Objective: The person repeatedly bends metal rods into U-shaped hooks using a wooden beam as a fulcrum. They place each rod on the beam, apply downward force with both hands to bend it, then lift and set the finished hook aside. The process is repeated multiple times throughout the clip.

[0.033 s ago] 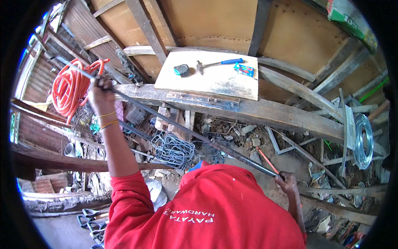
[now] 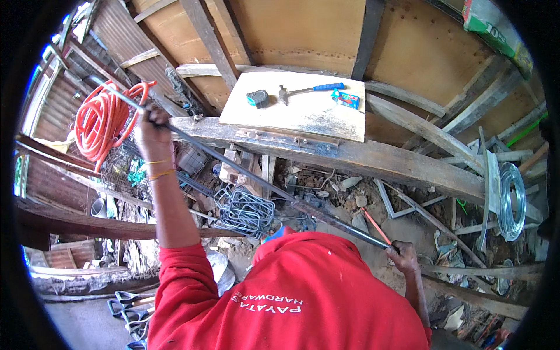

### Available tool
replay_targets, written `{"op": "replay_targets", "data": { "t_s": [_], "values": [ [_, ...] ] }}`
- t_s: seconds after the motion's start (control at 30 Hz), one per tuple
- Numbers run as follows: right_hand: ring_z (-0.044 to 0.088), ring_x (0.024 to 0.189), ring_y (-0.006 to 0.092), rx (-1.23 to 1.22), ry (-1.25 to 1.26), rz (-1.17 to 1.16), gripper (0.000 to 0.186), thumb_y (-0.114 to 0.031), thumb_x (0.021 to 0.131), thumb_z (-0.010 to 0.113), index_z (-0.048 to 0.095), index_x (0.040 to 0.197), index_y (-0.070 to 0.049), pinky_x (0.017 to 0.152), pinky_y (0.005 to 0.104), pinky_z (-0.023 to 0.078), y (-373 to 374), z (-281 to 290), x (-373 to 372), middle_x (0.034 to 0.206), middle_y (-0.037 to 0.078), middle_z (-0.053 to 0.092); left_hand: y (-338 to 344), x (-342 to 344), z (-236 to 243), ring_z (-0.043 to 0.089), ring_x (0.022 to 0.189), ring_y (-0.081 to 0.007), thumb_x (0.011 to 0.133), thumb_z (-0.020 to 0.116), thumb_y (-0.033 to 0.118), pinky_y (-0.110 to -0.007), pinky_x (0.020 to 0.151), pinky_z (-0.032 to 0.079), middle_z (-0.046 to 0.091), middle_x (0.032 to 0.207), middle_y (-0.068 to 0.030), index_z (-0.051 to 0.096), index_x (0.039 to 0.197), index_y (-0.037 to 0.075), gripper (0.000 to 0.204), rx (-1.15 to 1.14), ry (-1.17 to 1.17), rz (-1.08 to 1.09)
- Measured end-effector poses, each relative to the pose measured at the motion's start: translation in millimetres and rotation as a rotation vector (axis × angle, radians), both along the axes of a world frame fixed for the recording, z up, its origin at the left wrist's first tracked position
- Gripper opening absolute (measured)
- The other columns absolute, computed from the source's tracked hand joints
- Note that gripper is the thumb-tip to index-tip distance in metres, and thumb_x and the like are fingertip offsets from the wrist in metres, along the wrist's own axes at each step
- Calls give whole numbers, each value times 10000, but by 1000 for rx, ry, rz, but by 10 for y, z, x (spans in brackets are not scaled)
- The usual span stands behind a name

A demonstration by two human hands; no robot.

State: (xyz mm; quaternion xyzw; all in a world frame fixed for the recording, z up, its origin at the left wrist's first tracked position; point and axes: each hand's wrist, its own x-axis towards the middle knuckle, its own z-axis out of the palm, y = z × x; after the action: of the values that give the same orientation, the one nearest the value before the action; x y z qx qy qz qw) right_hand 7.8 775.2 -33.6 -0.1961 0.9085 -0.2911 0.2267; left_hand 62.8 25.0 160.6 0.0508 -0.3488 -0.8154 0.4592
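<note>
My left hand [image 2: 154, 131], raised at the left with two thin bands on the wrist, is closed around a long metal bar [image 2: 233, 163]. The bar slants down to the right, dark along much of its length and paler at its upper end. My right hand [image 2: 402, 256] grips its lower end at the right. Beyond the bar, a pale board [image 2: 291, 121] rests on a wooden beam [image 2: 396, 166], carrying a tape measure [image 2: 257, 98], a blue-handled hammer [image 2: 312, 88] and a small blue packet [image 2: 345, 99]. Below the bar lie bundled bent steel pieces [image 2: 244, 210].
An orange hose coil [image 2: 99, 125] hangs at left; a clear coiled tube [image 2: 512, 201] hangs at right. Rough timbers [image 2: 87, 227] cross low at left. Rubble and wood scraps [image 2: 344, 186] cover the ground. Tool handles [image 2: 131, 312] lie at lower left.
My left hand and the upper part of the bar have shifted slightly to the right. My right hand has barely moved.
</note>
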Motion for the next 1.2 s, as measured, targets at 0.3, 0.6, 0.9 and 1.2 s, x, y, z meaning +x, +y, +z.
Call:
{"op": "replay_targets", "data": {
  "t_s": [0.3,0.6,0.9,1.2],
  "values": [
    [624,644,350,34,-44,-6,578,-590,878,667,684,798,-18,616,465,470,-504,-217,-78,661,185,598,2370,299,-1598,603,1086,-183,1032,612,269,-327,990,472,659,1221,-97,550,1391,-7,457,-241,-939,-285],
    [654,684,381,263,-40,-83,520,-538,889,677,711,834,-22,634,464,487,-96,-49,-61,704,197,637,1539,473,-2335,535,1272,-240,1070,524,219,-348,1085,428,507,1453,-173,399,1519,1,515,-576,-919,257],
    [564,601,330,199,-49,-71,476,-473,850,733,696,810,0,596,450,450,102,485,-265,645,176,582,1232,41,-2449,574,913,-88,1061,547,118,-235,811,487,655,1070,-13,596,1346,5,311,-621,-859,-3],
    [686,759,426,413,256,-17,550,-556,837,715,736,868,-8,698,532,499,-281,744,-1589,797,267,676,874,-540,-2424,549,747,-87,987,624,150,-281,670,474,672,858,-18,704,1167,-45,278,-770,-1255,42]
  ]
}}
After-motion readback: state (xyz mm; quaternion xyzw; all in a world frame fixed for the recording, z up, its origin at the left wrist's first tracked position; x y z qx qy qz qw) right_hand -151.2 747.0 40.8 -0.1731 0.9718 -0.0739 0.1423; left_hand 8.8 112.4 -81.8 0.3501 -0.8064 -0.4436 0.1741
